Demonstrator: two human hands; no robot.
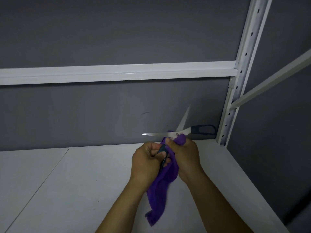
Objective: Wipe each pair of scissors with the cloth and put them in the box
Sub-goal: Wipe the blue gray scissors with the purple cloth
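Seen from my head, the scissors (159, 134) have bright steel blades and dark handles. They are spread wide open above the back of the white shelf (84, 182). One blade points left and lies level; the other slants up and to the right. My left hand (146, 158) grips the lower handle, and my right hand (186, 157) clutches the purple cloth (161, 190) at the pivot.

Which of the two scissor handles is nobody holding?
The dark handle sticking out right toward the shelf post; the other handle sits gripped in the left hand.

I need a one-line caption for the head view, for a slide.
Left hand grips one handle of open scissors; right hand holds purple cloth against the pivot.
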